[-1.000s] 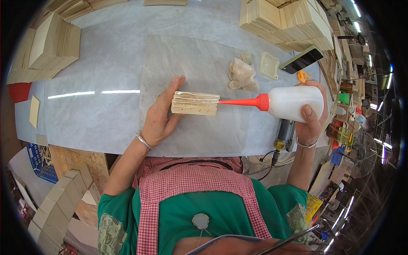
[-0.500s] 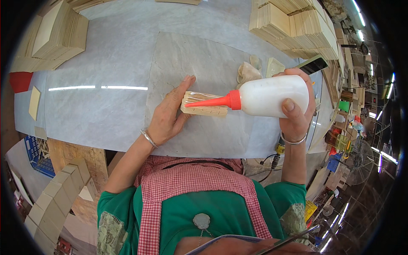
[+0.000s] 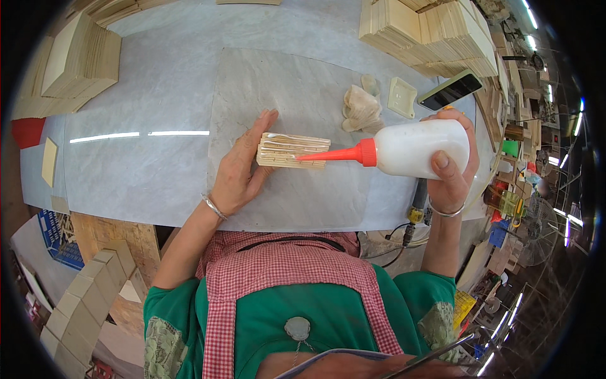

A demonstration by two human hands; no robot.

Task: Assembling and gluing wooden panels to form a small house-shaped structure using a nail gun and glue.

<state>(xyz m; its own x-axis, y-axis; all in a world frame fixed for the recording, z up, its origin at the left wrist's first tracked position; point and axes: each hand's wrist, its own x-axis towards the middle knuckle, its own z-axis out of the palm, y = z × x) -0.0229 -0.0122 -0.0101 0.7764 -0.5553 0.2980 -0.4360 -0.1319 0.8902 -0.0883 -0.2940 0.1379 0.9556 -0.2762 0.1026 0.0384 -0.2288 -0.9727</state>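
A small stack of notched wooden strips (image 3: 294, 151) is gripped at its left end by my left hand (image 3: 242, 165), thumb on the near side and fingers on the far side. White glue lines run along the strips' upper edges. My right hand (image 3: 456, 165) is wrapped round a white squeeze bottle (image 3: 407, 150) lying nearly level. Its long red nozzle (image 3: 334, 155) points left, with the tip over the middle of the strips. Whether the tip touches the wood, I cannot tell.
Beyond the bottle lie a crumpled cloth (image 3: 362, 108), a pale green tray (image 3: 402, 98) and a phone (image 3: 449, 90). Stacked wooden boards stand at far left (image 3: 85, 57) and far right (image 3: 435, 35). A yellow-and-black tool (image 3: 416, 211) hangs by the table's near edge.
The bottle has moved right, drawing its nozzle tip from the strips' left end to their middle. More white glue shows on the strips. My left hand keeps its hold.
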